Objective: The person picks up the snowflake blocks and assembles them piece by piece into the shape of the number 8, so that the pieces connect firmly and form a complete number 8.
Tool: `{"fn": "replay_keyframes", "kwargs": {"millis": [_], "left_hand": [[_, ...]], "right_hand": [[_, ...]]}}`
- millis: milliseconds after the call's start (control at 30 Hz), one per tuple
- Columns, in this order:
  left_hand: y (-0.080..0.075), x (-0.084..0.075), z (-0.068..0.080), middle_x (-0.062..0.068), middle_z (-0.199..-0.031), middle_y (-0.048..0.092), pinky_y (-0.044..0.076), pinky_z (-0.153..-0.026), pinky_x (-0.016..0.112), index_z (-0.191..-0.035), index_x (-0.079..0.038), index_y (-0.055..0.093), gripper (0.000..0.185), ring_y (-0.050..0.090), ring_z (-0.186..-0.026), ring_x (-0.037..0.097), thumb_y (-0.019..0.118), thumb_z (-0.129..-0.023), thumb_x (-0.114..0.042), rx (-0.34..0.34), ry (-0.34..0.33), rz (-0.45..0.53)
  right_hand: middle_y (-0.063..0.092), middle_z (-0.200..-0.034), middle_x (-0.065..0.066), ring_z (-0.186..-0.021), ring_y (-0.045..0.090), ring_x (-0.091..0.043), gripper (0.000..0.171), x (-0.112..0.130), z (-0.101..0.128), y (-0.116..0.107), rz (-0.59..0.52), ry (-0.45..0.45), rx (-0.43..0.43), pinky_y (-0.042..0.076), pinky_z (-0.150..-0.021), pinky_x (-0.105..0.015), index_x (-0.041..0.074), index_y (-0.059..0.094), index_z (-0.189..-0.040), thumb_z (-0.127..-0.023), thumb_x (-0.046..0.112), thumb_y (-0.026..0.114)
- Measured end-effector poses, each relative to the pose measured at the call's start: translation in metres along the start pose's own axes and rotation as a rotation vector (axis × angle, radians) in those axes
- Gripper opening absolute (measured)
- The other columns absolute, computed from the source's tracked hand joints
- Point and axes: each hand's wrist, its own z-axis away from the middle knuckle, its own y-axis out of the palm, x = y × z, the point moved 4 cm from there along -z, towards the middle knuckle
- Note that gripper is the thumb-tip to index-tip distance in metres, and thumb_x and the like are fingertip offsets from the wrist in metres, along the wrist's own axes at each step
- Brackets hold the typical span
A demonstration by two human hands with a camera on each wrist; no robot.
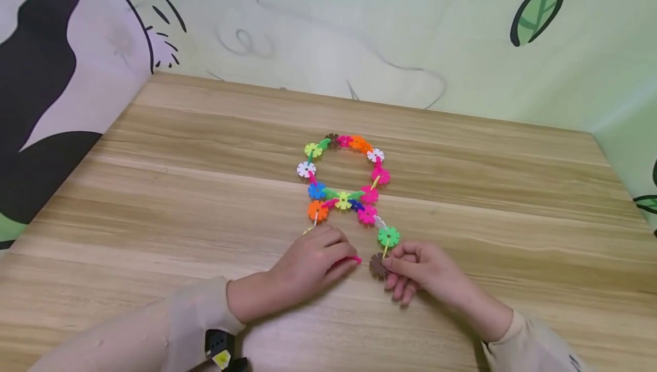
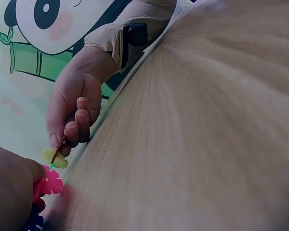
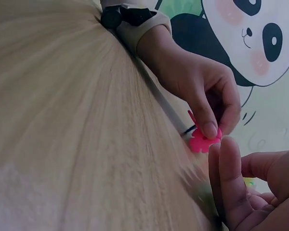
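On the table lies a figure of joined, notched plastic snowflake discs: a ring (image 1: 306,169) of many colours with two short legs below it. My left hand (image 1: 313,258) lies over the end of the left leg and hides part of it. In the right wrist view, its thumb and fingers pinch a pink snowflake disc (image 3: 203,141). My right hand (image 1: 426,272) pinches the brown snowflake disc (image 1: 378,266) at the right leg's end, with its other fingers loosely bent. A yellow disc (image 1: 386,248) seen edge-on links the brown disc to the green disc (image 1: 388,237).
The wooden tabletop (image 1: 205,149) runs back to a pale green painted wall (image 1: 328,35). A black-and-white panda painting (image 3: 250,38) covers part of the wall. A dark device (image 1: 220,346) is strapped over the left sleeve.
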Motion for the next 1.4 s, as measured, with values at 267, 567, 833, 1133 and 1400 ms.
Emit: {"fn": "replay_keyframes", "kwargs": {"millis": [267,567,833,1133,1400], "left_hand": [[0.002,0.000,-0.001,-0.005,-0.085,0.065,0.049,-0.080,0.023,-0.088,-0.014,0.070,0.006,0.060,-0.085,0.011,0.072,-0.084,-0.019,0.013,-0.011,0.025],[0.006,0.003,-0.003,-0.005,-0.087,0.066,0.049,-0.081,0.022,-0.089,-0.014,0.070,0.007,0.059,-0.086,0.011,0.070,-0.086,-0.019,0.028,-0.013,0.097],[0.006,0.006,-0.003,-0.004,-0.087,0.066,0.049,-0.080,0.022,-0.088,-0.013,0.070,0.006,0.059,-0.086,0.011,0.070,-0.087,-0.019,0.055,-0.011,0.170],[0.005,0.008,-0.002,-0.004,-0.085,0.066,0.049,-0.078,0.021,-0.087,-0.013,0.070,0.004,0.059,-0.084,0.010,0.070,-0.086,-0.017,0.050,0.024,0.200],[0.007,0.009,-0.001,-0.004,-0.085,0.065,0.049,-0.079,0.020,-0.087,-0.012,0.070,0.005,0.059,-0.084,0.010,0.070,-0.087,-0.017,0.037,0.069,0.208]], "right_hand": [[0.066,-0.071,0.000,-0.058,0.064,-0.008,0.022,0.000,0.000,0.004,-0.049,-0.004,0.001,0.056,-0.054,-0.025,-0.013,0.052,-0.098,-0.096,0.009,0.053],[0.066,-0.071,0.000,-0.056,0.062,-0.008,0.021,0.001,0.000,0.008,-0.002,0.009,-0.034,0.054,-0.050,-0.026,-0.011,0.053,-0.096,-0.095,0.010,0.055],[0.067,-0.073,-0.002,-0.057,0.063,-0.009,0.022,0.002,0.002,0.015,-0.022,0.007,-0.093,0.057,-0.054,-0.029,-0.012,0.052,-0.098,-0.096,0.011,0.054],[0.067,-0.073,-0.001,-0.057,0.063,-0.008,0.023,0.000,0.003,0.021,-0.061,-0.011,-0.159,0.056,-0.052,-0.027,-0.013,0.050,-0.099,-0.097,0.010,0.052],[0.066,-0.073,0.000,-0.057,0.063,-0.007,0.024,-0.001,0.003,0.025,-0.061,-0.027,-0.166,0.054,-0.050,-0.025,-0.013,0.050,-0.098,-0.097,0.010,0.053]]}}
